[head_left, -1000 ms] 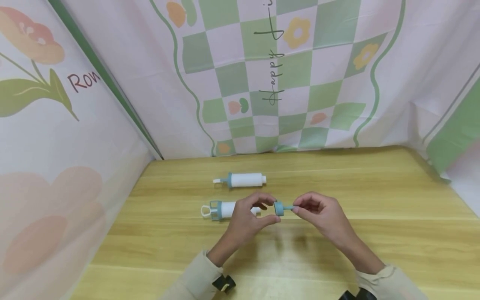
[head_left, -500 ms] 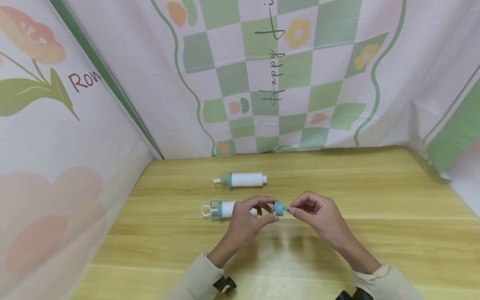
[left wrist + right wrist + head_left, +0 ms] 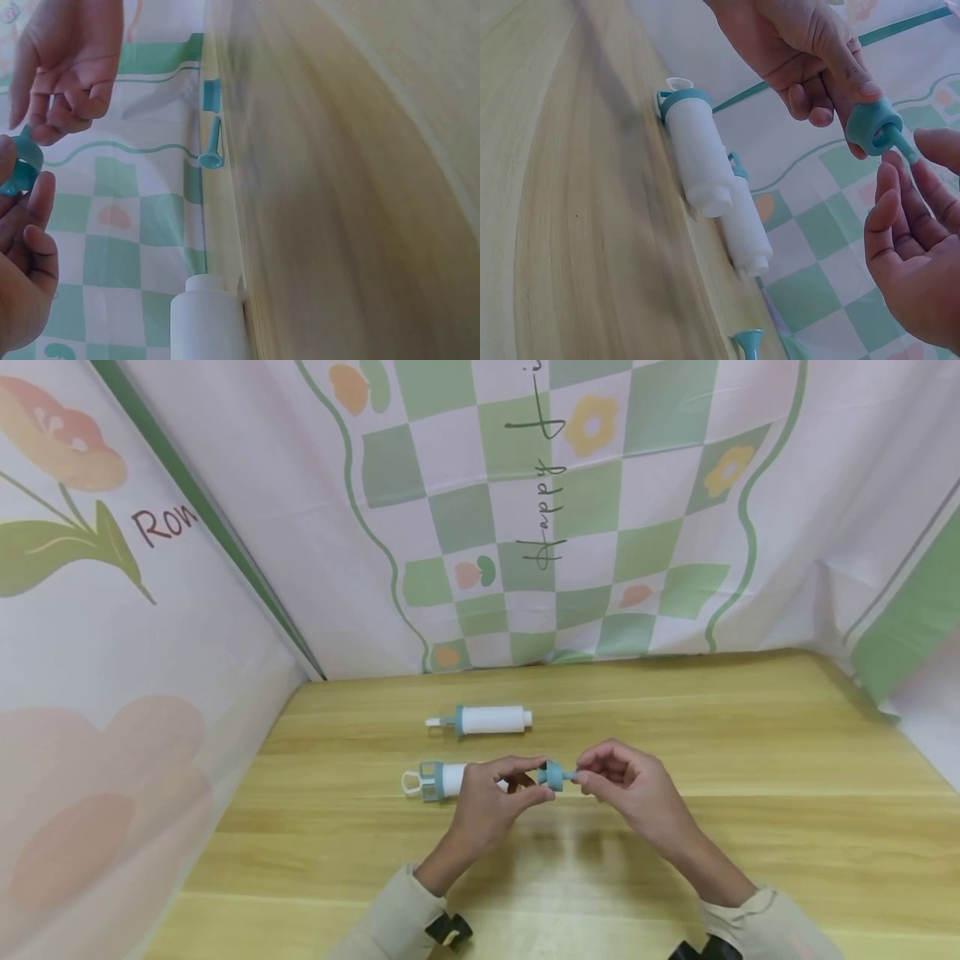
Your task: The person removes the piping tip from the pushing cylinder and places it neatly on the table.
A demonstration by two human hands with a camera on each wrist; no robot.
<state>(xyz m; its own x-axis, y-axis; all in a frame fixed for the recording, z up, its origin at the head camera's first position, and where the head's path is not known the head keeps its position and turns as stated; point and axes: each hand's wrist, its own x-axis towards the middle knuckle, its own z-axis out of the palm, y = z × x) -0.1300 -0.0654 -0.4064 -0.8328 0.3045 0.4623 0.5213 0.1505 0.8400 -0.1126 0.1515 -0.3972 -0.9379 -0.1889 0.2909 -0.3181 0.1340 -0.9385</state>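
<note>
My left hand holds a teal ring-shaped cap between thumb and fingers, above the table. From the cap's right side juts a thin teal nozzle, and the fingertips of my right hand pinch its end. In the right wrist view the cap's round opening shows around the nozzle's base. Behind my left hand lies a white syringe-like tube with a teal collar and white loop handle, its right end partly covered. A similar white tube lies farther back.
Two loose teal pieces are on the table in the left wrist view: a short spool-like piece and a flared nozzle. Printed cloth hangs along the back and left of the wooden table.
Both hands have shifted slightly left with the cap and nozzle. The cap has turned a little, and less of the nozzle shows outside my right fingertips. The white tubes stay put.
</note>
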